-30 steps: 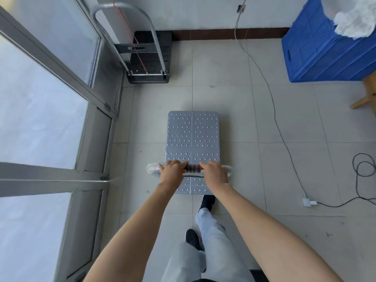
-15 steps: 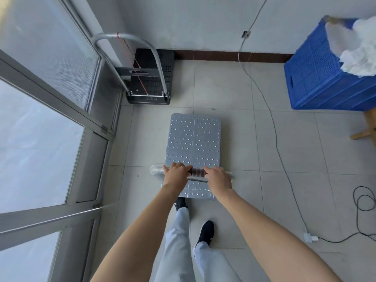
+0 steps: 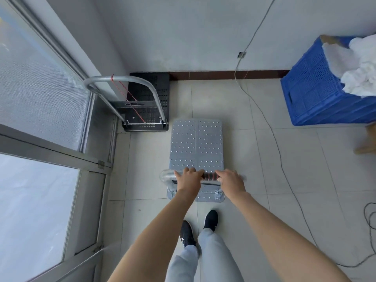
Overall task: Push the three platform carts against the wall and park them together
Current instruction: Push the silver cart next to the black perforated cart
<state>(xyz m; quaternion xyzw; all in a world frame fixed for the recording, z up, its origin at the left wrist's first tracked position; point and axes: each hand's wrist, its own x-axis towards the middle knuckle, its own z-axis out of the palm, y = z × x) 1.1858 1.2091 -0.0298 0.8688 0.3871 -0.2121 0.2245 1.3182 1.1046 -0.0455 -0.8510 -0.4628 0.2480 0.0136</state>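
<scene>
A silver studded platform cart (image 3: 196,145) stands on the tiled floor in front of me, its deck pointing at the far wall. My left hand (image 3: 188,179) and my right hand (image 3: 231,180) both grip its handle bar (image 3: 209,176), side by side. A black platform cart (image 3: 150,98) with a silver hoop handle is parked in the far left corner, touching the wall. The silver cart's front edge sits just right of the black cart's rear end. No third cart is in view.
Glass door panels with metal frames (image 3: 61,151) line the left side. A blue crate (image 3: 325,92) holding white cloth stands at the right against the wall. A thin cable (image 3: 270,127) runs from the wall across the floor on the right.
I have walked forward with the silver cart, and it now lies closer to the wall and level with the black cart's rear. Both hands have kept their grip.
</scene>
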